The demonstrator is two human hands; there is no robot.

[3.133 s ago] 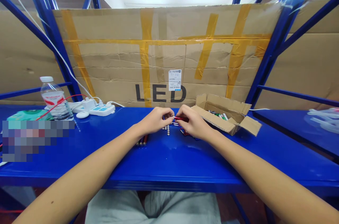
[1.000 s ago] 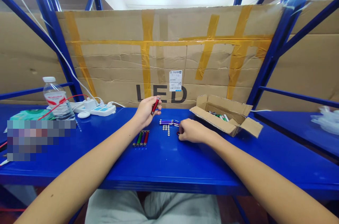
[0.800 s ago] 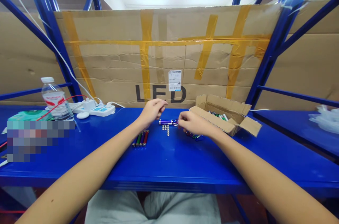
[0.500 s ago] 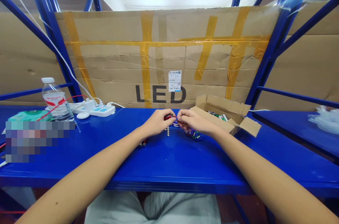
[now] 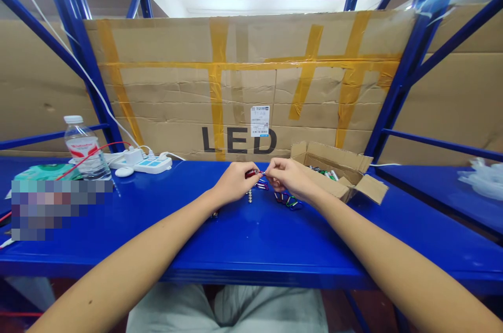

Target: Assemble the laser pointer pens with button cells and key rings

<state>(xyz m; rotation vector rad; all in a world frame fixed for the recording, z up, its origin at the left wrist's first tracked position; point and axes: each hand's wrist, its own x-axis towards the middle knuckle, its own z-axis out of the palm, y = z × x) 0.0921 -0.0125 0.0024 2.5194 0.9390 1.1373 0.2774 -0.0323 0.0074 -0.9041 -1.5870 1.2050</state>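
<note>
I have both hands up together just above the middle of the tabletop (image 5: 251,241). My left hand (image 5: 234,182) is closed around the body of a red torch (image 5: 251,173). My right hand (image 5: 288,175) pinches at the torch's near end with thumb and forefinger. I cannot tell whether there is a small part between those fingertips.

I judge the work to be partway through. A few slim torches (image 5: 214,213) lie side by side, mostly hidden under my left wrist, and look set aside as finished. Just below the hands, a short row of button cells (image 5: 250,195) lies loose, with a couple of purple torches (image 5: 261,184) beside them. Coloured clips (image 5: 288,200) lie in a heap under my right wrist. The open box (image 5: 356,187) to the right has more pieces inside, so I'd say plenty is left.

For writing, the cardboard sheet (image 5: 176,97) at the back carries "LED" in large black letters. Next to them is a white barcode sticker (image 5: 260,120), its print too small to read. The bottle (image 5: 84,147) on the left has a red label I can't make out.
</note>
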